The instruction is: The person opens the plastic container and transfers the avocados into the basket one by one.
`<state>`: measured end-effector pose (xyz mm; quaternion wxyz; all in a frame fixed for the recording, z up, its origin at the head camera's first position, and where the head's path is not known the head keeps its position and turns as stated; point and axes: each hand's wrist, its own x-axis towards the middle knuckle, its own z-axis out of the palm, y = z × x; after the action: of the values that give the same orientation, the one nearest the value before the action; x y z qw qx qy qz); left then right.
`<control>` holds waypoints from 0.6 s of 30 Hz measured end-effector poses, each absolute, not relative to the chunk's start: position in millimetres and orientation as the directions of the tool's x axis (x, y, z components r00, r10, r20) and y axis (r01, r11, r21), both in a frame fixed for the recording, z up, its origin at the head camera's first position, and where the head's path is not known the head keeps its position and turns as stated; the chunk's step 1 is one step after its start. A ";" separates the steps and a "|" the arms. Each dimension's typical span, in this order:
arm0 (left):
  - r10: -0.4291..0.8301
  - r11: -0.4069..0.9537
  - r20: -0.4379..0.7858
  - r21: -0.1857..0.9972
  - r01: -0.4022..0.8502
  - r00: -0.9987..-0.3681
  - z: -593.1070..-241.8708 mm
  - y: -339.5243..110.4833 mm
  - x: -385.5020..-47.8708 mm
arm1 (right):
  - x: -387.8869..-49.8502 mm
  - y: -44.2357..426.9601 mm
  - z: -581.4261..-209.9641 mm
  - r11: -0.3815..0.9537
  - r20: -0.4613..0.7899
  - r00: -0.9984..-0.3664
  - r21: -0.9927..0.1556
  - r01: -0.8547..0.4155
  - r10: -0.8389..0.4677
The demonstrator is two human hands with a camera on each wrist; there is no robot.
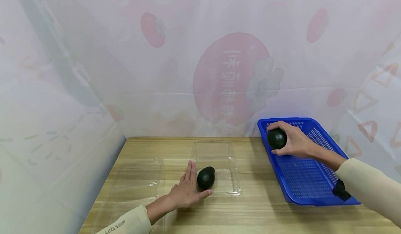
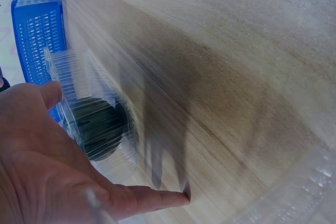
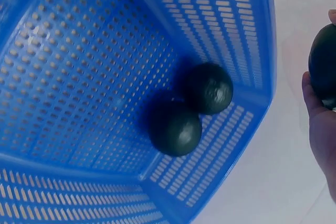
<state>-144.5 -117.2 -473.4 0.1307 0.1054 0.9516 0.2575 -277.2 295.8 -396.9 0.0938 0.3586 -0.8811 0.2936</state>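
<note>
My right hand (image 1: 294, 142) grips a dark green avocado (image 1: 277, 138) between thumb and fingers, above the far left part of the blue basket (image 1: 313, 202). The right wrist view shows that avocado (image 3: 324, 66) only partly, at its right edge. Two more avocados, one (image 3: 209, 88) beside the other (image 3: 176, 128), lie in a corner of the basket. Another avocado (image 1: 206, 178) sits in the left part of a clear plastic container (image 1: 234, 191) whose lid stands open. My left hand (image 1: 185, 195), fingers extended and thumb apart, lies along this container's near left side.
More clear plastic containers (image 1: 134, 178) are on the left of the wooden table (image 1: 253, 216), hard to make out. A printed cloth (image 1: 175, 115) rises behind the table's far edge. Something black (image 1: 340, 190) shows under my right sleeve at the basket's right rim.
</note>
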 end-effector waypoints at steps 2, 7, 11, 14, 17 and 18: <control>0.267 0.845 -0.195 0.518 0.132 -0.944 -473.5 -117.2 -144.3 | -280.1 300.1 -396.9 0.584 0.375 -0.732 -0.443 -0.680 -0.569; 0.267 0.842 -0.188 0.522 0.134 -0.945 -474.9 -118.1 -144.4 | -285.8 309.9 -396.3 0.624 0.359 -0.764 -0.441 -0.645 -0.536; 0.266 0.842 -0.186 0.523 0.134 -0.946 -475.6 -118.8 -144.6 | -290.4 317.1 -395.9 0.653 0.350 -0.781 -0.428 -0.625 -0.518; 0.267 0.842 -0.190 0.523 0.133 -0.945 -475.2 -119.1 -144.0 | -293.9 322.5 -395.3 0.665 0.341 -0.789 -0.425 -0.614 -0.510; 0.268 0.840 -0.190 0.526 0.132 -0.945 -474.8 -119.2 -143.2 | -296.8 328.6 -394.4 0.674 0.336 -0.796 -0.424 -0.605 -0.503; 0.268 0.840 -0.190 0.527 0.132 -0.945 -474.9 -119.3 -143.2 | -297.6 331.0 -394.0 0.676 0.331 -0.800 -0.429 -0.599 -0.500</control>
<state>-143.2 -119.3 -474.9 0.1290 0.1053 0.9503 0.2629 -297.6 331.0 -394.0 0.0934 0.3017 -0.9106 0.2666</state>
